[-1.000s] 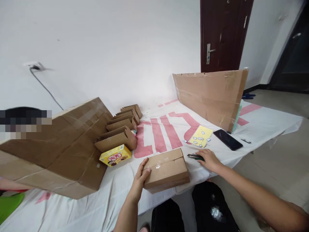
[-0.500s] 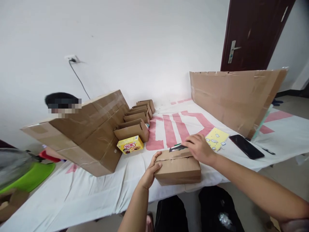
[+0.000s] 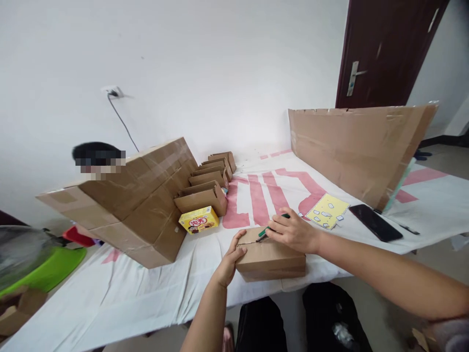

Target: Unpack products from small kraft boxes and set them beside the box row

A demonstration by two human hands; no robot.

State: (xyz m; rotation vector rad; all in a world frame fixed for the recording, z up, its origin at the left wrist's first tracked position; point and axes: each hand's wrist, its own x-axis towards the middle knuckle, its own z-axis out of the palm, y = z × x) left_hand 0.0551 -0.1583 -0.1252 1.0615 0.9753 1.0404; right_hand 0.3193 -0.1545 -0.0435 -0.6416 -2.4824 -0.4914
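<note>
L hand point(image 3: 231, 259) clasps the L end of the plain brown rectangular cardboard box point(image 3: 273, 270), thumb & fingers on its top; R hand point(image 3: 295, 233) is closed round a slim green-handled cutter point(image 3: 264, 233), tip at the top seam. Box sits right by the near edge of the white-cloth-covered table point(image 3: 146, 298); can't tell if it overhangs. For a clean cut, prob. best to keep the blade shallow & in line w/ the seam, so anything inside isn't nicked, & L fingers well clear of its path; moving the box in from the edge would likely steady it. Orientation: seamed face up, short ends L & R; long axis runs L–R, roughly parallel to the table's near edge, seam along it. Cutter lies slantwise to that axis, tip pointing L & toward the near edge.
</note>
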